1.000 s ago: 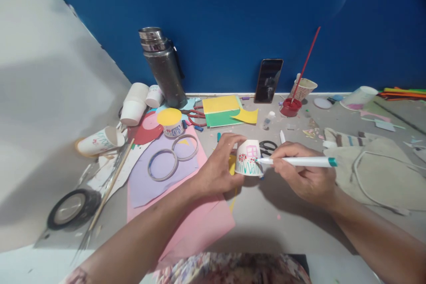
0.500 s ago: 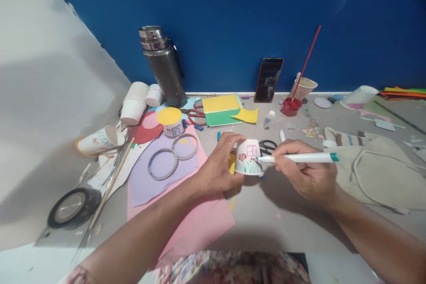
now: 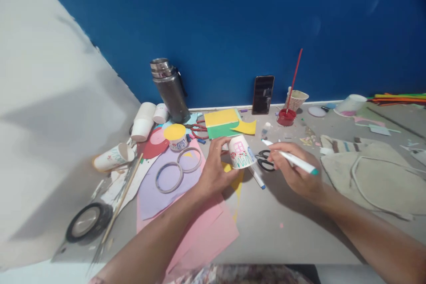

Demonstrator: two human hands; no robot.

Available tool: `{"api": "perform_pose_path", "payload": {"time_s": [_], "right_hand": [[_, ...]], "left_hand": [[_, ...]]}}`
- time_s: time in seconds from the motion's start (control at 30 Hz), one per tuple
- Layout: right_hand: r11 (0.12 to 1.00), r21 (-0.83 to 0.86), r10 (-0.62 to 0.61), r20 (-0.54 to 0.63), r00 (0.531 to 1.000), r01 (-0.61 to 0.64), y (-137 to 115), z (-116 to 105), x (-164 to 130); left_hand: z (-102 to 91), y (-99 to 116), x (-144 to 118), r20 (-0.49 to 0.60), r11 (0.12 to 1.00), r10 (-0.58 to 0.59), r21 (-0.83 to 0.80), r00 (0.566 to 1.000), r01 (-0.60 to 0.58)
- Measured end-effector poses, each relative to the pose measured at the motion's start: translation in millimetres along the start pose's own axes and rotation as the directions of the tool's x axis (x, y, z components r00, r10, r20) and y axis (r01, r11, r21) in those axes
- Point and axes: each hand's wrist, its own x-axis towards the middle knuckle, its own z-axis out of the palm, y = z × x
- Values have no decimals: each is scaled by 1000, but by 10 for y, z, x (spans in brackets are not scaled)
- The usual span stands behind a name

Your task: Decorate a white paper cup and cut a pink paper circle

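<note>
Drawing seemed the step: behind the table (image 3: 266, 239)'s front edge, the left hand (image 3: 216, 166) gripped a cup (image 3: 242, 154), the right hand (image 3: 299, 178) a pen (image 3: 297, 162), tip apart; another stroke needed contact

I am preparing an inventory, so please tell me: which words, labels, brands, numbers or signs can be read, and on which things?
None can be read.
Paper cup in the left hand: drawings, including a pink window; no legible writing.
Lying paper cup at far left: marks too small to read.
Smartphone screen: too unclear to read.
</note>
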Motion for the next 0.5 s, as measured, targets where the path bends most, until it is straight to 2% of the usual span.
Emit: {"api": "perform_pose_path", "payload": {"time_s": [0.13,0.37,0.5], "right_hand": [[985,-68,-153,56,987,157,55,63,-21],[966,-119,-219,85,972,228,172,164,-73],[961,-136,-227,99,969,239,210,188,-77]], "left_hand": [[-37,-44,15,-35,997,-10,76,999,13],[-54,-77,27,-60,986,-49,157,997,58],[-28,-79,26,-80,993,-40,108,996,48]]}}
